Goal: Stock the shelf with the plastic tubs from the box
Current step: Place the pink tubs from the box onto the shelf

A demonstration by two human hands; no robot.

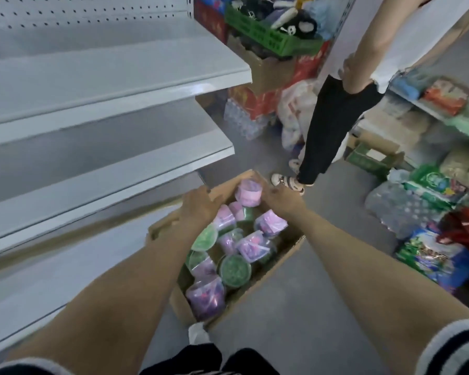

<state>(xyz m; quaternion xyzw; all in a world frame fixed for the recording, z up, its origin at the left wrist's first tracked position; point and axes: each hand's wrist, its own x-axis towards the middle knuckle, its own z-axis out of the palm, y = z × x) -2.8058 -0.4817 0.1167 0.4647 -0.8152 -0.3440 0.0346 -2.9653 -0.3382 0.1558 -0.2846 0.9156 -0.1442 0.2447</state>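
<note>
Right hand (280,202) fingers grasp pink tub (248,195) above box (257,286); left hand (198,205) fingers released, beside it.

Grey floor (295,315), open cardboard box (266,282) of plastic tubs (234,269) standing on it, beside grey shelves (106,77)

Just one view here, a wide-angle cam on the person's head, tilted steeply forward and down so both forearms stretch out from the bottom edge toward the cardboard box (268,274) on the floor (322,280). It's close in (arm's reach of the box), with the shelf (98,85) running along the left and another person's legs (328,131) standing further up the aisle.
</note>
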